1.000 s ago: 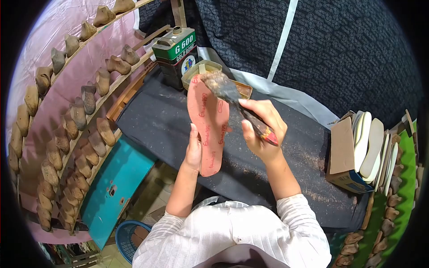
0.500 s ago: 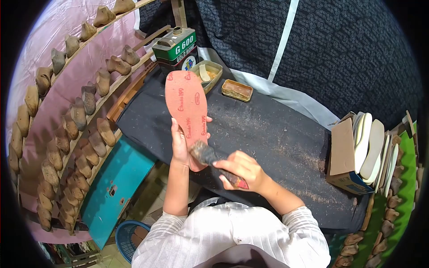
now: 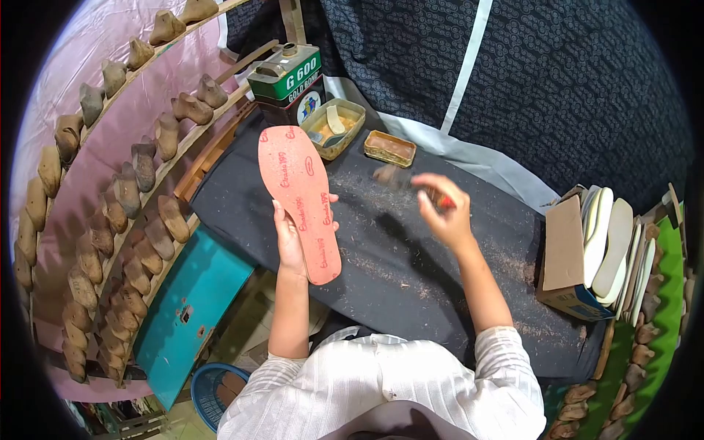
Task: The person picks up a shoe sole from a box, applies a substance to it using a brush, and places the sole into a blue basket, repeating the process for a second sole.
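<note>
My left hand (image 3: 290,238) is closed around a pink insole (image 3: 302,209) printed with red lettering, its broad end up and tilted slightly left. In my right hand (image 3: 446,209) is a brush (image 3: 396,177), its dark bristle end blurred by motion and a red spot on the handle. The brush is apart from the insole, over the table just below a small rectangular glue tray (image 3: 389,148). Beyond the insole's top stands a larger tub (image 3: 334,125) with a pale scraper-like piece and some yellowish stuff inside.
A green-and-black G 600 can (image 3: 287,84) stands at the table's back left. On the right, a cardboard box (image 3: 568,249) holds several pale soles. Wooden shoe lasts (image 3: 126,187) line racks at left. A blue basket (image 3: 209,396) sits on the floor beside the dark-covered table (image 3: 433,293).
My right hand has lifted the brush off the insole's lower end and carried it up and right toward the small tray. The insole has shifted slightly left.
</note>
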{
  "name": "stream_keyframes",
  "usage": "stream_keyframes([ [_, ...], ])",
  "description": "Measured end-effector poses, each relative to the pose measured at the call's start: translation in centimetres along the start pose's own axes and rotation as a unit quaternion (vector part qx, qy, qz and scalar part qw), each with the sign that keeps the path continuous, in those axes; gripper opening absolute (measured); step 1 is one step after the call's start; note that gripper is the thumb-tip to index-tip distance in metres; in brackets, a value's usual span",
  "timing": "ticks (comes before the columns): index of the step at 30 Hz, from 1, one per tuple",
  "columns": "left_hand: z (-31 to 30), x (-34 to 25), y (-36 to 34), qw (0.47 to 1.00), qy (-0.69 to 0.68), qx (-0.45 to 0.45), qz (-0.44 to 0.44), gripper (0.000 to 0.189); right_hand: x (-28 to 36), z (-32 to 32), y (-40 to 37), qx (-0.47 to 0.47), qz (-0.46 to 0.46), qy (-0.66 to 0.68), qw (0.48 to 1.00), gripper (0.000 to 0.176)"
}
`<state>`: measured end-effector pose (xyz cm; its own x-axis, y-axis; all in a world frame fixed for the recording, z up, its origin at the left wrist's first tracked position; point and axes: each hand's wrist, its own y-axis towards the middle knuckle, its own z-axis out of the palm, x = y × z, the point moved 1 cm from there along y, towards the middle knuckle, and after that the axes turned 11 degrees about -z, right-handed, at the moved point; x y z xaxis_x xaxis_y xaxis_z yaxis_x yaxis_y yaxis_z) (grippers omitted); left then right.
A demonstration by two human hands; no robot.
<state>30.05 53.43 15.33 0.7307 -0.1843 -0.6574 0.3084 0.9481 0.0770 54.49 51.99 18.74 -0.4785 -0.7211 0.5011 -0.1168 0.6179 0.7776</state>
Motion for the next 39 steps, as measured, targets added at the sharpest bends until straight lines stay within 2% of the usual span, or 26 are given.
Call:
stream_keyframes([
  [3, -0.4, 0.7, 0.0, 1.0, -0.013, -0.012, -0.023, 0.065, -5.7, 1.2, 1.7, -0.06, 0.024, -0.075, 0.995, 0.02],
  [6, -0.8, 1.2, -0.1, 0.998, -0.018, -0.017, -0.051, 0.069, -11.2, 2.9, 2.6, -0.051, 0.071, -0.089, 0.992, 0.021],
  [9, -0.2, 1.1, -0.8, 0.998, -0.036, -0.022, -0.053, 0.066, -15.2, 4.3, 2.8, -0.03, 0.092, -0.088, 0.991, 0.021],
  [13, -1.0, 0.8, -0.9, 0.999, -0.032, -0.007, -0.041, 0.065, -17.5, 5.6, 2.5, -0.014, 0.102, -0.102, 0.989, 0.021],
  [14, -1.1, 0.8, -0.9, 0.999, -0.032, -0.011, -0.039, 0.065, -17.6, 5.7, 2.3, -0.015, 0.151, -0.083, 0.985, 0.02],
  [17, -1.1, 0.7, -0.9, 0.999, -0.02, -0.02, -0.032, 0.065, -17.7, 5.8, 1.4, -0.024, 0.174, -0.073, 0.982, 0.023],
  [23, -0.9, 1.2, -0.6, 0.999, -0.03, -0.001, -0.042, 0.067, -17.2, 4.9, -0.8, -0.053, 0.201, -0.099, 0.973, 0.034],
  [30, 0.8, 1.3, -0.7, 0.997, -0.053, 0.017, -0.061, 0.071, -15.8, 3.2, -2.1, -0.076, 0.209, -0.061, 0.973, 0.036],
  [32, 1.2, 1.5, -0.8, 0.996, -0.059, 0.016, -0.068, 0.071, -13.5, 2.6, -1.7, -0.104, 0.059, -0.229, 0.966, 0.036],
  [33, 1.1, 1.8, -0.9, 0.995, -0.057, 0.001, -0.076, 0.07, -12.1, 2.5, -1.7, -0.105, 0.06, -0.23, 0.966, 0.036],
  [35, 0.9, 2.4, -1.2, 0.995, -0.054, -0.013, -0.086, 0.07, -7.5, 2.5, -1.4, -0.098, 0.099, -0.103, 0.985, 0.035],
  [39, 1.1, 3.2, -2.2, 0.99, -0.067, -0.035, -0.118, 0.067, -0.2, 3.9, -2.7, -0.015, 0.15, 0.092, 0.984, 0.034],
])
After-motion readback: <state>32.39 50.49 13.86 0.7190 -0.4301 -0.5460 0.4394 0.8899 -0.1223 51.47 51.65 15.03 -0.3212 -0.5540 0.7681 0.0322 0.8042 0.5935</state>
